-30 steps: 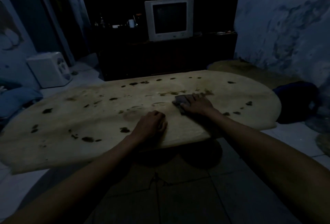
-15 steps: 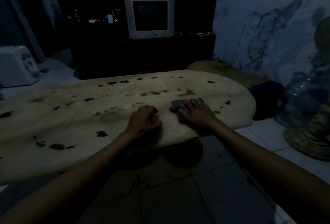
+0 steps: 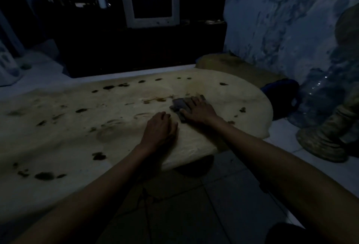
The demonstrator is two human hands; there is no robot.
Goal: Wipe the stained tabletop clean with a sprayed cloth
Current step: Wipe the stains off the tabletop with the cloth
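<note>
Item: cloth, dark, folded flat. I judge it light, soft and limp, likely damp, prone to bunching; best held by a flat palm pressing from above.

Location: on the pale counter, right of centre, among dark stains.

Grip: my right hand lies on the cloth, fingers straight, pinning its nearer part; its far-left portion shows beyond the fingertips.

Left hand: fingers curled, holding nothing, resting on the counter just beside the cloth.

A pale oval desk spotted with dark stains carries a dark grey cloth, lying flat toward its right, near side.
</note>
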